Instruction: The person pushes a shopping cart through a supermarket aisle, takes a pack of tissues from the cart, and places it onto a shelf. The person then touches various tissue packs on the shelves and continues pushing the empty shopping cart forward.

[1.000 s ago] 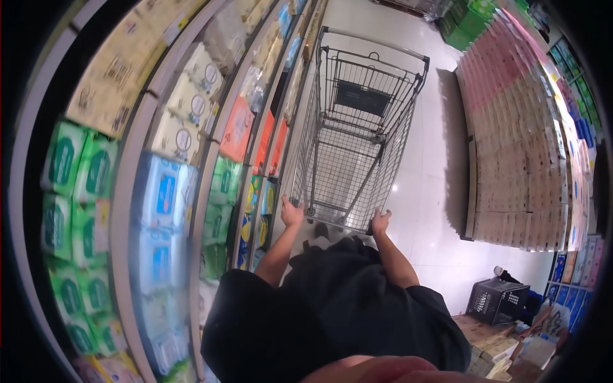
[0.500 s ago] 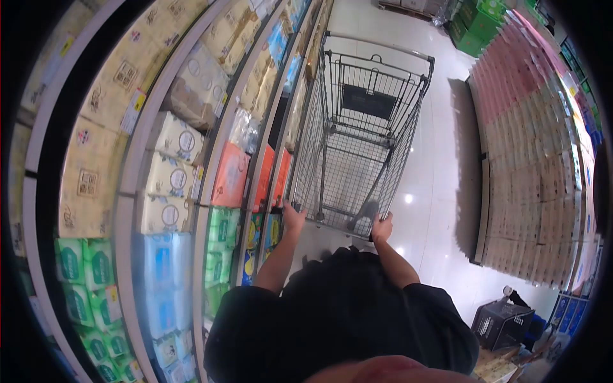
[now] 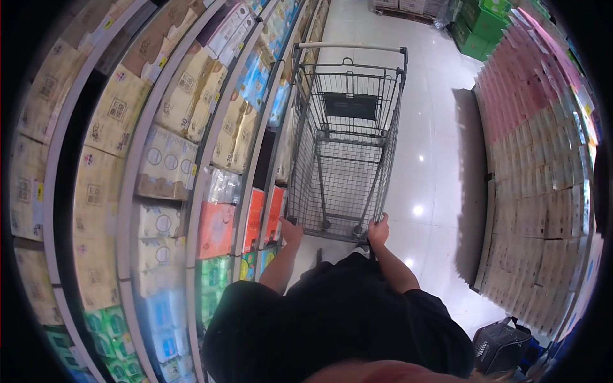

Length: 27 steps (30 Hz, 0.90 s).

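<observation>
An empty metal shopping cart [image 3: 348, 153] stands in front of me, its handlebar at the far end and its narrow end near my body. My left hand [image 3: 291, 230] is at the near left corner of the cart, next to the shelf edge, its fingers closed around the corner. At the near right corner, my right hand [image 3: 378, 230] grips the frame with its fingers wrapped round it. The dark panel [image 3: 350, 106] of the child seat faces me near the handlebar.
Shelves with packs of tissue [image 3: 115, 108] run along the left, close to the cart. A tall stack of packs [image 3: 536, 185] stands on the right. Green boxes [image 3: 472, 35] are at the back right, a dark crate [image 3: 501, 345] at the lower right.
Shelves, stack and crate have shifted downward in view. The cart's handle end has swung left, closer to the shelves. Both hands have stayed on its near corners.
</observation>
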{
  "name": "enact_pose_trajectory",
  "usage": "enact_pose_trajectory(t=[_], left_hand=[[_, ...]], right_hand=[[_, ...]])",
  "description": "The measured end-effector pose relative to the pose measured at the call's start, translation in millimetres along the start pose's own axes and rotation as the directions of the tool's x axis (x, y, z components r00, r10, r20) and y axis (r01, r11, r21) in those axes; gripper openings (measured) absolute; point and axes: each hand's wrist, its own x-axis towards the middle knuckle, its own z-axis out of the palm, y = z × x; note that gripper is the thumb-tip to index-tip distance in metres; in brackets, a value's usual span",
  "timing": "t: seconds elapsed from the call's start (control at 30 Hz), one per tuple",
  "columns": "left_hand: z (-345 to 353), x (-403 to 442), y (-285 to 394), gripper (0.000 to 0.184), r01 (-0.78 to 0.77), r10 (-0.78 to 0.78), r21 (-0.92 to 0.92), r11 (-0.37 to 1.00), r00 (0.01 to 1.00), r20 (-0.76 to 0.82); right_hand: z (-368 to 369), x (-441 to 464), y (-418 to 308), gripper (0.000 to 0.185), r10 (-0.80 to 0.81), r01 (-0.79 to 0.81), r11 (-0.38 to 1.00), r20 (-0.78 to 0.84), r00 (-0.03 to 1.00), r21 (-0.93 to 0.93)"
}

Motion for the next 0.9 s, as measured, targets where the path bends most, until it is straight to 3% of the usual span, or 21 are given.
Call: enact_pose_trajectory(t=[0.07, 0.17, 0.53, 0.67, 0.77, 0.9], left_hand=[[18.5, 8.4, 18.6, 0.079, -0.020, 0.019, -0.025, 0.999, 0.999, -0.050], [14.1, 20.4, 59.2, 0.066, 0.078, -0.077, -0.064, 0.995, 0.997, 0.028], [57.0, 124.0, 154.3, 0.063, 0.054, -0.055, -0.057, 0.997, 0.998, -0.026], [60.8, 161.9, 192.4, 0.062, 0.064, -0.057, -0.090, 0.994, 0.996, 0.068], [67.6, 188.0, 218.2, 0.061, -0.019, 0.021, -0.129, 0.992, 1.000, 0.020], [87.4, 233.6, 234.2, 0.062, -0.030, 0.043, -0.243, 0.970, 0.998, 0.047]], right_hand=[[-6.2, 27.9, -10.5, 0.057, -0.053, 0.052, 0.998, -0.018, 0.998, -0.032], [-4.1, 62.4, -24.5, 0.057, -0.055, 0.054, 0.998, -0.037, 0.998, -0.035], [6.8, 194.3, -102.6, 0.059, -0.079, 0.079, 0.997, 0.022, 0.997, 0.003], [19.8, 243.7, -110.1, 0.076, -0.017, 0.013, 0.999, 0.077, 0.997, 0.048], [33.8, 284.5, -117.2, 0.084, -0.059, 0.059, 0.998, 0.078, 0.995, -0.005], [29.5, 310.3, -160.5, 0.086, 0.054, -0.060, 0.997, 0.123, 0.991, 0.046]])
